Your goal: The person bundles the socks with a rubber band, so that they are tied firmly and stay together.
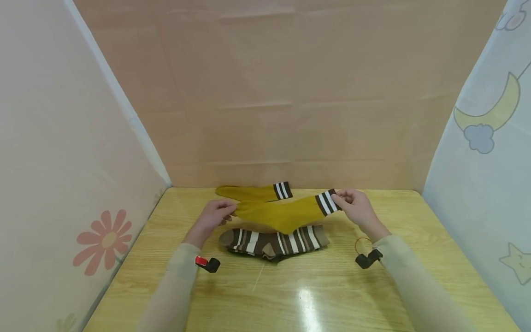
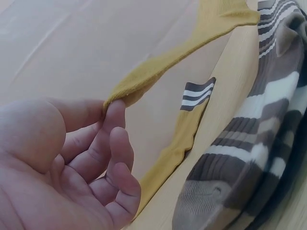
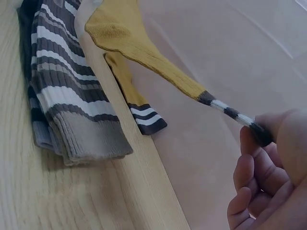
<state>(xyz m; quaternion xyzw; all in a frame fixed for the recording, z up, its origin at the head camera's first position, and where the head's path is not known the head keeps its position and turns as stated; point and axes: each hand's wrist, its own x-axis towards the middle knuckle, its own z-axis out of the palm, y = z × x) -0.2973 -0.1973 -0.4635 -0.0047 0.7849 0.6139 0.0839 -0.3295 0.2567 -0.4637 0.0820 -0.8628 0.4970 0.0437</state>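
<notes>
A mustard-yellow sock (image 1: 282, 213) is stretched between both hands, raised off the table, its heel sagging downward. My left hand (image 1: 213, 215) pinches the toe end between thumb and index finger, as the left wrist view shows. At the other end, my right hand (image 1: 356, 210) pinches the dark cuff with white stripes (image 3: 230, 111). Behind it lies a second yellow sock (image 1: 249, 192) with the same striped cuff, flat near the table's back edge. Nearer to me, brown, white and tan striped socks (image 1: 253, 242) lie stacked together below the raised sock.
The wooden table (image 1: 311, 286) ends at a tan backdrop (image 1: 290, 115). A white sheet with a flower print (image 1: 103, 242) rises at the left, and another with a moon print (image 1: 489, 110) at the right. Small black cameras sit at both wrists.
</notes>
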